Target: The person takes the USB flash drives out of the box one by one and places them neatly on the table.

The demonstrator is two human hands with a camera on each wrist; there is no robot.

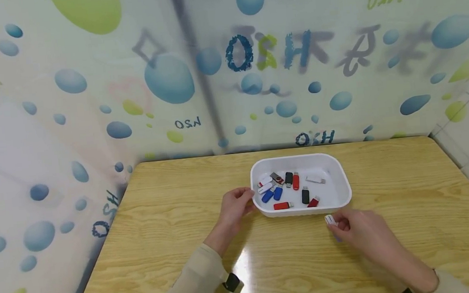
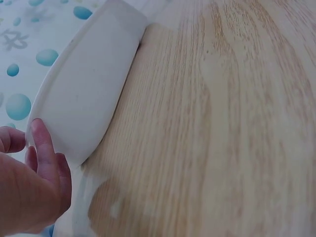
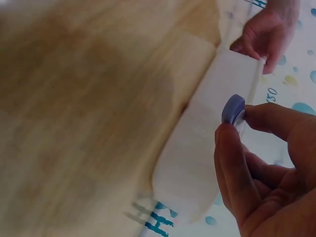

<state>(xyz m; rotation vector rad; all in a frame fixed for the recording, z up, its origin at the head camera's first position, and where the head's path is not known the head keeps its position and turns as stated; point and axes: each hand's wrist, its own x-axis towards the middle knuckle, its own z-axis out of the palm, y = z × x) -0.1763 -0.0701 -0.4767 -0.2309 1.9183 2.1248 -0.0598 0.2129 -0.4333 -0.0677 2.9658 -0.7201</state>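
Note:
A white plastic tray (image 1: 335, 190) stands on the table, with several USB flash drives lying inside. At its left end my left hand (image 1: 232, 208) pinches the rim; in the left wrist view the thumb is at the rim and fingers (image 2: 45, 153) lie against the outer wall. In front of the tray's right corner, my right hand (image 1: 365, 232) holds a white and blue-purple USB flash drive (image 1: 330, 220) between thumb and fingers, just outside the rim. The right wrist view shows the drive's rounded blue-purple end (image 3: 233, 108); the rest is covered by the fingers.
Inside the tray, blue drives (image 1: 267, 196), a red drive (image 1: 295, 181), black drives (image 1: 305, 196) and white ones (image 1: 314, 180) lie loose, mostly toward the left. The wooden table (image 1: 171, 189) meets a patterned wall covering (image 1: 257, 116) behind the tray.

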